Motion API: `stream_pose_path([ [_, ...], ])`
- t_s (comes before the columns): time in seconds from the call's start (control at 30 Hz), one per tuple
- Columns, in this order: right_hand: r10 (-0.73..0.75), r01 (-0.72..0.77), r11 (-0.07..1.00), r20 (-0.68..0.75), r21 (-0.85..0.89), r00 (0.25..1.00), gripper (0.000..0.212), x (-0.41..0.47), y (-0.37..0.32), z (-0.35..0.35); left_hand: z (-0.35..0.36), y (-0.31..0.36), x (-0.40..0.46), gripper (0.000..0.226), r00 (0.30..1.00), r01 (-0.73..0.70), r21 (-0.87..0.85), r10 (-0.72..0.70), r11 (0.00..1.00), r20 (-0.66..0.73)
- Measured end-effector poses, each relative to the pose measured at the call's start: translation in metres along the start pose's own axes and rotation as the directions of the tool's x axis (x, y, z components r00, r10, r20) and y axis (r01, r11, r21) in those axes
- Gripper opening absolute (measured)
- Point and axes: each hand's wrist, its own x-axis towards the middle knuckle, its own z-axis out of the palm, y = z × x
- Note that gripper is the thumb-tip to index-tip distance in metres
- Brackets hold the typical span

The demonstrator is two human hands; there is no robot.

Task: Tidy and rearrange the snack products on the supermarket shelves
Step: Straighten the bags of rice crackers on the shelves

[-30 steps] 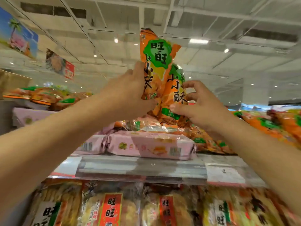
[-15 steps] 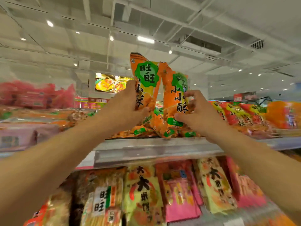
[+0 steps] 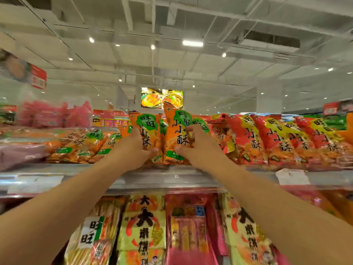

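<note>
Two orange snack bags with green labels stand upright on the top shelf, their bottoms at its front edge. My left hand grips the left orange bag from its left side. My right hand grips the right orange bag, thumb under its lower front, fingers on its right edge. More orange bags lie flat to the left. A row of red and yellow bags leans to the right.
Pink packs lie at the far left of the top shelf. Below the shelf edge with its price tags stand rice cracker packs and pink packs. The store ceiling and a lit food sign are behind.
Both hands have lowered the two orange bags from mid-air down onto the top shelf. The view has shifted right, so the red and yellow bags now show.
</note>
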Motion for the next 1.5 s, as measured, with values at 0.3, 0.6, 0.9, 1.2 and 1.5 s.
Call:
stream_pose_path([
  [0.3,-0.071,0.095,0.96,0.1,-0.263,0.992,0.059,-0.004,0.008,0.007,0.003,-0.008,-0.009,0.081,0.994,-0.07,-0.052,0.065,0.996,-0.087],
  [0.6,-0.099,0.056,0.912,-0.087,-0.407,0.991,0.055,-0.02,0.017,0.027,0.004,-0.011,-0.012,0.074,0.989,-0.129,0.057,0.133,0.99,-0.059],
  [0.9,-0.271,0.165,0.874,-0.177,-0.458,0.946,0.056,-0.036,0.003,0.031,0.0,-0.021,-0.039,0.088,0.962,-0.181,0.236,0.222,0.955,-0.16],
  [1.2,-0.568,0.57,0.811,0.06,-0.131,0.821,0.053,-0.046,-0.121,0.126,-0.078,-0.146,-0.133,0.066,0.963,-0.089,0.514,0.205,0.853,-0.175],
  [1.5,-0.616,0.622,0.783,0.107,-0.03,0.781,0.044,-0.007,-0.315,0.247,-0.237,-0.309,-0.157,0.035,0.926,0.08,0.483,0.114,0.872,-0.359],
])
